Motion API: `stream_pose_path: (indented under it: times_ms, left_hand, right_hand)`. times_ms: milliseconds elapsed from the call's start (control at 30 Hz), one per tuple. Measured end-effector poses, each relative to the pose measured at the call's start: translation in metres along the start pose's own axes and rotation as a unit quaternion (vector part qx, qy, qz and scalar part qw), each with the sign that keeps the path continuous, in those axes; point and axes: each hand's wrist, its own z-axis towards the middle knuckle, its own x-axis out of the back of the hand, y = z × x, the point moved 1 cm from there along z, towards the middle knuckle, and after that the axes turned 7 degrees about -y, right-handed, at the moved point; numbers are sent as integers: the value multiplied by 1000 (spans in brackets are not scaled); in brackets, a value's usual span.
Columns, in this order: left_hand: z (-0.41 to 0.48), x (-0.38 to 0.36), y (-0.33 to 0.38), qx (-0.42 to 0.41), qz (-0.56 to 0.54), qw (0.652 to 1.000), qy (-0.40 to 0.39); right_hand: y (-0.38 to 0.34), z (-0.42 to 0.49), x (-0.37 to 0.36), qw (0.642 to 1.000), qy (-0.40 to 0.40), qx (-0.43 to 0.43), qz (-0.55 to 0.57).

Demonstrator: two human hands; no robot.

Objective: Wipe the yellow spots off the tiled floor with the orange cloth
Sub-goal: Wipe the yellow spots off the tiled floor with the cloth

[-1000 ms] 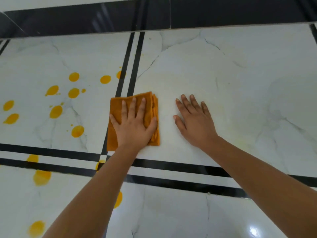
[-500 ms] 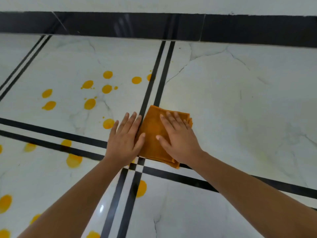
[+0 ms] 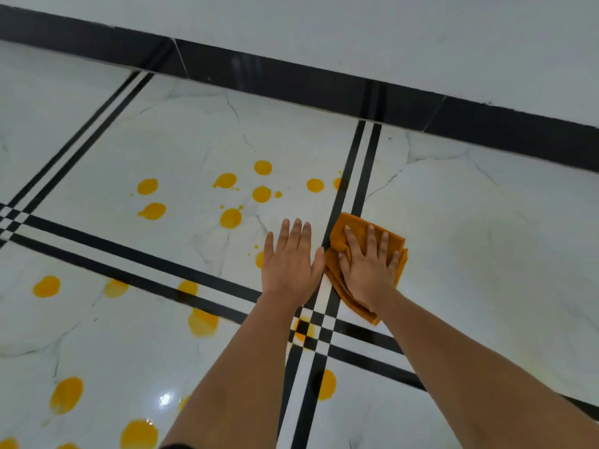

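Note:
The folded orange cloth (image 3: 395, 246) lies on the white marble floor (image 3: 486, 254), just right of a pair of black tile stripes (image 3: 363, 176). My right hand (image 3: 369, 267) presses flat on it, fingers spread and slightly curled into the fabric. My left hand (image 3: 290, 264) rests flat on the bare tile beside it, partly covering one yellow spot (image 3: 260, 259). Several yellow spots (image 3: 230, 218) dot the tile to the left of the stripes, and more lie on the nearer tiles, such as a large spot (image 3: 202, 322).
A black skirting band (image 3: 291, 82) runs along the foot of the white wall (image 3: 389, 34) at the back. Black double stripes cross in a checker pattern (image 3: 304, 327) below my hands. The tile to the right carries only faint yellowish smears.
The cloth passed from under my left hand to under my right hand. My left hand moved off onto the bare tile to the left. The view swung left, bringing more spots into sight.

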Motion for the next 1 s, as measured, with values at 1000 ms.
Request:
stream_pose_path:
  times_ms: [1000]
  left_hand:
    - [70, -45, 18, 219, -49, 968, 110]
  right_hand:
    - [-5, 178, 79, 837, 50, 502, -211]
